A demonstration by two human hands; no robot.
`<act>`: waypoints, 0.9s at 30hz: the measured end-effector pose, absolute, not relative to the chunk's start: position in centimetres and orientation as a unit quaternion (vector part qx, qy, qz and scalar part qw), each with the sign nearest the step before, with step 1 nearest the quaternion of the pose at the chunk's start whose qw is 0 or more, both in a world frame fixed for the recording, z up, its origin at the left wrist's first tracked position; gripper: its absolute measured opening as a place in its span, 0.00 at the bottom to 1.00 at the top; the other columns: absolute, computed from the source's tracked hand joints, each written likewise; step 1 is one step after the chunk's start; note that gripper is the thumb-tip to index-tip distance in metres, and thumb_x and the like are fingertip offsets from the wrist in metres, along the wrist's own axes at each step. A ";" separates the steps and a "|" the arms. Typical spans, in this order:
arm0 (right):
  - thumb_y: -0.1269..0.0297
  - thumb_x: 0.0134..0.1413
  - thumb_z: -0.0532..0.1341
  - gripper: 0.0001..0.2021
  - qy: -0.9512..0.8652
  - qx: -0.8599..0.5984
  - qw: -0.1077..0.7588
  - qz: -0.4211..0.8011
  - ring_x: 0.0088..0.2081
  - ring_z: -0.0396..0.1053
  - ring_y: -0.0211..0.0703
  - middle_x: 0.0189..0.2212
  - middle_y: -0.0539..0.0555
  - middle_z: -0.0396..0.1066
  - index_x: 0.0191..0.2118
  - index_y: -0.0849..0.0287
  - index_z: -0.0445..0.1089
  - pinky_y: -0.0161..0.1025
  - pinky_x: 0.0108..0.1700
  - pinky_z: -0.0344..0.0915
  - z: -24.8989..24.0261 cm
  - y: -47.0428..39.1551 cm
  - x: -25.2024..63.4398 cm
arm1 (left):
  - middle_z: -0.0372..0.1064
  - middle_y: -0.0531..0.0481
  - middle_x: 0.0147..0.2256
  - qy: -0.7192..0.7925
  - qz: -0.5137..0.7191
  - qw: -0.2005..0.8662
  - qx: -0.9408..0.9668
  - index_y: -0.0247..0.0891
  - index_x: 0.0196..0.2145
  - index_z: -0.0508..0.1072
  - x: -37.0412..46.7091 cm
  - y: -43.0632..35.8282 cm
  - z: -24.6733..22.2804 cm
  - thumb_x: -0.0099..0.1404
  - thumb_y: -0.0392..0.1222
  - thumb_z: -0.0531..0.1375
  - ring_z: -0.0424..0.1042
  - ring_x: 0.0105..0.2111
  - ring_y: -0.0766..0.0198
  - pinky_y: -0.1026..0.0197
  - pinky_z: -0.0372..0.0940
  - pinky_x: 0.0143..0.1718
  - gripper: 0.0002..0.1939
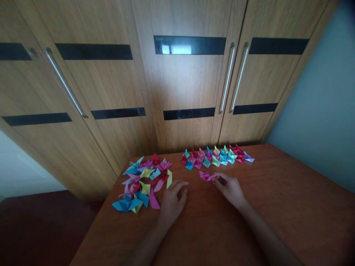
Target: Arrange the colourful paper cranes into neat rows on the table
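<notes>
A: Where is the pink folded paper (206, 176)?

B: It is over the tabletop (210, 229), on the near side of the rows of small folded papers (206, 162). Whether it touches the wood, I cannot tell.

A: And what holds it?

B: The right hand (230, 187) has it by its right end, pinched between thumb and fingers. The left hand (173, 199) is partly open, the fingers curved and the thumb apart from them, beside the loose heap of folded papers (146, 172). It seems to hold nothing.

A: How do you think the pink one will handle?

B: I judge it very light. The creases should give some stiffness, but a strong squeeze could crush it, and its points probably bend easily.

A: Then where is it best to take hold?

B: At one folded end, I would say, where several layers likely lie together, with soft pressure only.
</notes>
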State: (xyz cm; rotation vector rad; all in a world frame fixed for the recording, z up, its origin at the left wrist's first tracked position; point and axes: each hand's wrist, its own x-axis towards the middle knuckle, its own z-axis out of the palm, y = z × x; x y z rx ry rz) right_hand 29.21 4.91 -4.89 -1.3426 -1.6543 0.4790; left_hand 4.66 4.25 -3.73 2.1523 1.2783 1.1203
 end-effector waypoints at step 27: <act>0.50 0.53 0.51 0.22 -0.431 -0.891 0.142 0.019 0.39 0.71 0.61 0.38 0.66 0.73 0.45 0.56 0.73 0.47 0.34 0.64 -7.1 9.5 45.7 | 0.72 0.50 0.33 0.454 0.364 0.254 0.772 0.40 0.34 0.74 4.7 4.6 -4.5 0.61 0.34 0.52 0.70 0.32 0.64 0.62 0.64 0.34 0.10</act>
